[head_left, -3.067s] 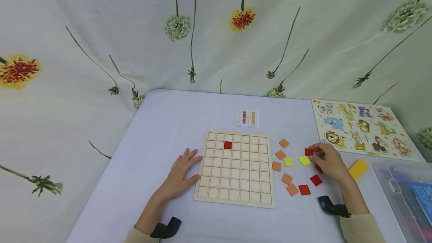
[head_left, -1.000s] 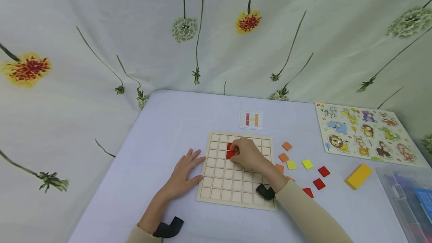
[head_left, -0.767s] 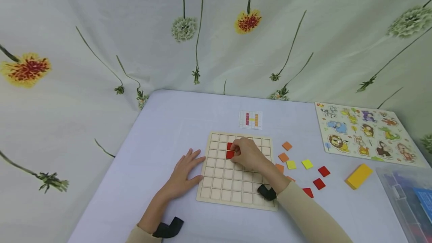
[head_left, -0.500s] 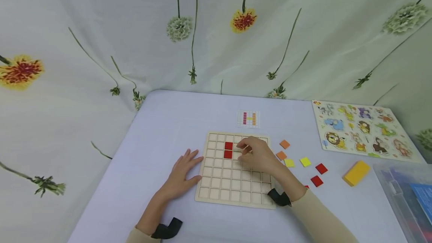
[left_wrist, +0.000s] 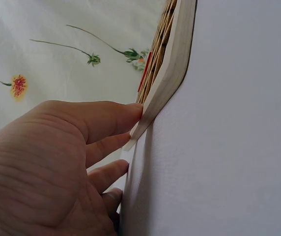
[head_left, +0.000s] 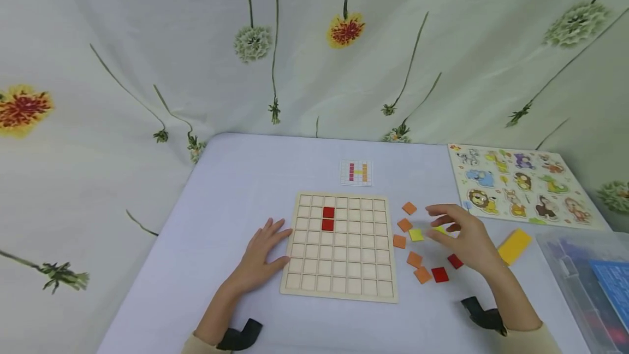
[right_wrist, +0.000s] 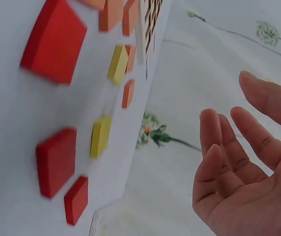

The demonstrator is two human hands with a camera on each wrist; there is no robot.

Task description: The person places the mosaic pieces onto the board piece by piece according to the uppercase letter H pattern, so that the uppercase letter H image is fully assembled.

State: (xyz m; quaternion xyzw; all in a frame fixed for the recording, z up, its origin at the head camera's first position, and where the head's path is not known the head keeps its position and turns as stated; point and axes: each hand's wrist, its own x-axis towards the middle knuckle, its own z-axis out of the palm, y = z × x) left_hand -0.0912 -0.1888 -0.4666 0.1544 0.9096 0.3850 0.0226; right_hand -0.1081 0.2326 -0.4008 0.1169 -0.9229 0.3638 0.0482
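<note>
Three red tiles (right_wrist: pixel 57 162), square with no long axis, lie under and wristward of my right hand (head_left: pixel 467 239), the nearer one; its loosely bent fingers hold nothing. I see the left hand (head_left: pixel 261 255) spread, touching the board (head_left: pixel 344 296).

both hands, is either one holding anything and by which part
Nothing is held. The right hand is empty above the loose tiles; the left hand only touches the wooden grid board at its left edge.
</note>
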